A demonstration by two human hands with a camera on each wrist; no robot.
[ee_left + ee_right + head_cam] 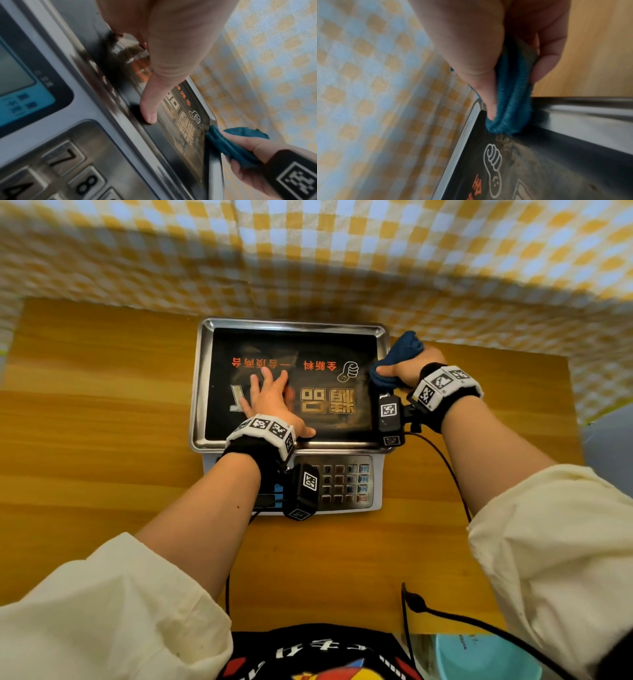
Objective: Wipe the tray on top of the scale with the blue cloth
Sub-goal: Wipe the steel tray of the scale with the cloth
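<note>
A shiny metal tray (pixel 200 378) with a black printed sticker on its floor sits on top of a white scale (pixel 375 491) on a wooden table. My left hand (pixel 270 398) lies flat on the sticker, fingers straight and spread, thumb near the tray's front rim (pixel 120 102). My right hand (pixel 407 371) grips a bunched blue cloth (pixel 399 354) at the tray's right edge. In the right wrist view the folded cloth (pixel 510 102) is pinched between thumb and fingers and touches the sticker's corner by the tray rim (pixel 583 106). The left wrist view shows the cloth (pixel 229 146) at that same edge.
The scale's keypad (pixel 342 484) and display (pixel 15 83) face me below the tray. A yellow and blue checked fabric (pixel 308 251) hangs behind the table. Cables (pixel 455 491) trail from my wrists. A light blue container (pixel 486 655) stands at the lower right.
</note>
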